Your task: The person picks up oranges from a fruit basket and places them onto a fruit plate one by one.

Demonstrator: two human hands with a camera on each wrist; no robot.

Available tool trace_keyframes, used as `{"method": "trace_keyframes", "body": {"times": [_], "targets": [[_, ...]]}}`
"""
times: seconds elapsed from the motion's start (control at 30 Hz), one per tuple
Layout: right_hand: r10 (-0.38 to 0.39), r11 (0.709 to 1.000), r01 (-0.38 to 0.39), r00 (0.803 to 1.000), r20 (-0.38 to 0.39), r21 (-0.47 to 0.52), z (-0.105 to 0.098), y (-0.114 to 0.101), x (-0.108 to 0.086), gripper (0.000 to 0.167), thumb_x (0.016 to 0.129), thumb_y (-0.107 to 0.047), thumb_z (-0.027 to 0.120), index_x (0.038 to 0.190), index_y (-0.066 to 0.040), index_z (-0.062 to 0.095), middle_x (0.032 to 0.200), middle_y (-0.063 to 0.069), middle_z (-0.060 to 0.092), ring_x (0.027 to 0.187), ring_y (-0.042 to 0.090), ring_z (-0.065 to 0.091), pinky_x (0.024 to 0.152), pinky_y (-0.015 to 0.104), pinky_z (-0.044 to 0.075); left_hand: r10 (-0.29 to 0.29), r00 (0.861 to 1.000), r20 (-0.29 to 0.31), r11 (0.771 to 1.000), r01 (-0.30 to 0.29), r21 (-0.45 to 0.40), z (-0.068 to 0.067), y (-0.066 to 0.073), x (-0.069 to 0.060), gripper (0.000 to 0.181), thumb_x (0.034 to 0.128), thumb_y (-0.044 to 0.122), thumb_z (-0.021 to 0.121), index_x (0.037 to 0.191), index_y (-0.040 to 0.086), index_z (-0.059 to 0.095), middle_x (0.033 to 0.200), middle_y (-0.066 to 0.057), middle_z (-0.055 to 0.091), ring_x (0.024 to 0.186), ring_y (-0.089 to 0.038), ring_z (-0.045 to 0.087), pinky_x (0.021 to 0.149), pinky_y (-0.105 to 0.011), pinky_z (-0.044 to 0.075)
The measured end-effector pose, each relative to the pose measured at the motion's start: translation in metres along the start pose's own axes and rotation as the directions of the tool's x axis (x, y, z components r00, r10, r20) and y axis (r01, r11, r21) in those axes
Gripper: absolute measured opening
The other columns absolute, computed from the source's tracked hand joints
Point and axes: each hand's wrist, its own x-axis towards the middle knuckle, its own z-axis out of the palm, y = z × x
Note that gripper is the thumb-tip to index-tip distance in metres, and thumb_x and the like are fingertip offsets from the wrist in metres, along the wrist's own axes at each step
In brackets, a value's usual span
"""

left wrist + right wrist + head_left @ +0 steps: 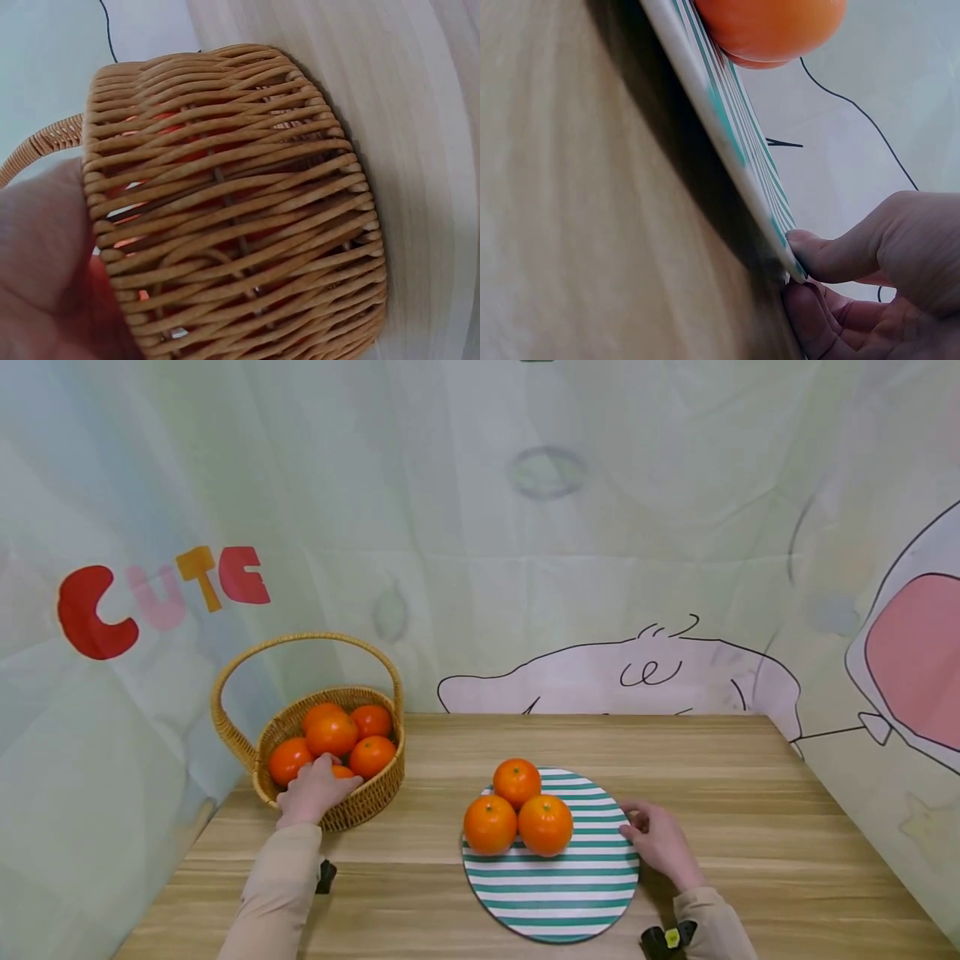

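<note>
At the left stands a wicker basket with an arched handle, holding several oranges. My left hand reaches over its near rim, thumb and fingers round an orange that is partly hidden. In the left wrist view the basket's woven side hides the fingertips. A round plate with green and white stripes carries three oranges grouped on its left half. At its right edge, my right hand pinches the rim, thumb above and fingers below, as the right wrist view shows.
Both the basket and the plate are on a wood-grain table. Printed cloth surrounds the table at the back and sides. The basket handle arches above the fruit, behind my left hand.
</note>
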Motion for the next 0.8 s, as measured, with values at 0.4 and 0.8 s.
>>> {"method": "trace_keyframes", "body": {"times": [0.4, 0.8], "targets": [[0.009, 1.000, -0.009, 1.000, 0.010, 0.006, 0.001, 0.001, -0.001, 0.029, 0.094, -0.003, 0.064, 0.122, 0.000, 0.066, 0.086, 0.010, 0.058, 0.077, 0.021, 0.050, 0.063, 0.031, 0.038, 0.014, 0.988, -0.153, 1.000, -0.017, -0.018, 0.011, -0.004, -0.005, 0.066, 0.0895, 0.051, 0.062, 0.130, 0.001, 0.047, 0.128, -0.037, 0.052, 0.109, -0.066, 0.052, 0.086, -0.074, 0.043], [0.018, 1.000, -0.018, 1.000, 0.012, 0.005, 0.000, -0.001, 0.000, 0.030, 0.094, -0.004, 0.064, 0.123, 0.001, 0.066, 0.087, 0.010, 0.057, 0.078, 0.022, 0.051, 0.065, 0.030, 0.038, 0.103, 0.913, -0.396, 0.990, -0.131, -0.044, 0.020, -0.009, -0.009, 0.057, 0.0871, 0.041, 0.067, 0.124, 0.004, 0.046, 0.111, -0.034, 0.057, 0.095, -0.060, 0.060, 0.079, -0.067, 0.048]]}}
